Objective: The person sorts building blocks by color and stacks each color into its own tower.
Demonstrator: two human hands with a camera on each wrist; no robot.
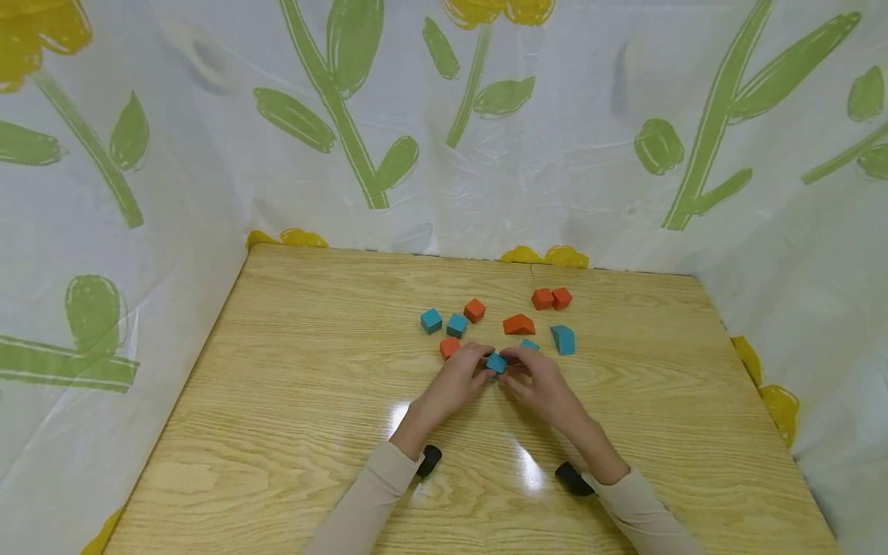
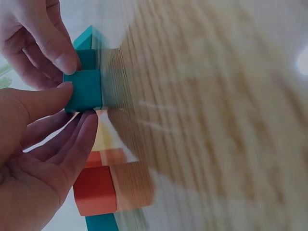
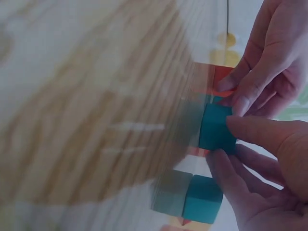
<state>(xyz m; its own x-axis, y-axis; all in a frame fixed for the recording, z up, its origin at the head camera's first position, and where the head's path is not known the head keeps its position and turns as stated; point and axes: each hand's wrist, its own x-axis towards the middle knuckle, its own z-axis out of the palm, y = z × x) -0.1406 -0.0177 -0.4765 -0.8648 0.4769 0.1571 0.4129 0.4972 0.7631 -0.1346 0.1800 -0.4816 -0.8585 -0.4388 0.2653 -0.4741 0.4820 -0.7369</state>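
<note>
Reaching forward over the wood-grained tabletop (image 1: 291,401), both forearms, in beige cloth sleeves (image 1: 378,482), angle inward until the hands nearly meet. The left hand (image 1: 456,378) comes in from one side and the right hand (image 1: 544,381) from the other, each with its thumb on the near side and its fingers bent. Between them sits a smooth-faced blue cube (image 1: 496,362), pinched by both hands at once: thumbs press its near face and edge, fingertips meet its sides, and each grip is parted only about as wide as the block. The cube lies right at the fingertips, well clear of the palms. Its underside is poorly seen, so whether it touches the wood or is held just above I cannot tell.

Just beyond the left hand is a smooth-faced red cube (image 1: 449,348); a blue block (image 1: 529,344) shows partly behind the right hand. Farther off lie a red wedge-like block (image 1: 519,325) and, to its right, a blue wedge-like block (image 1: 563,339).
</note>
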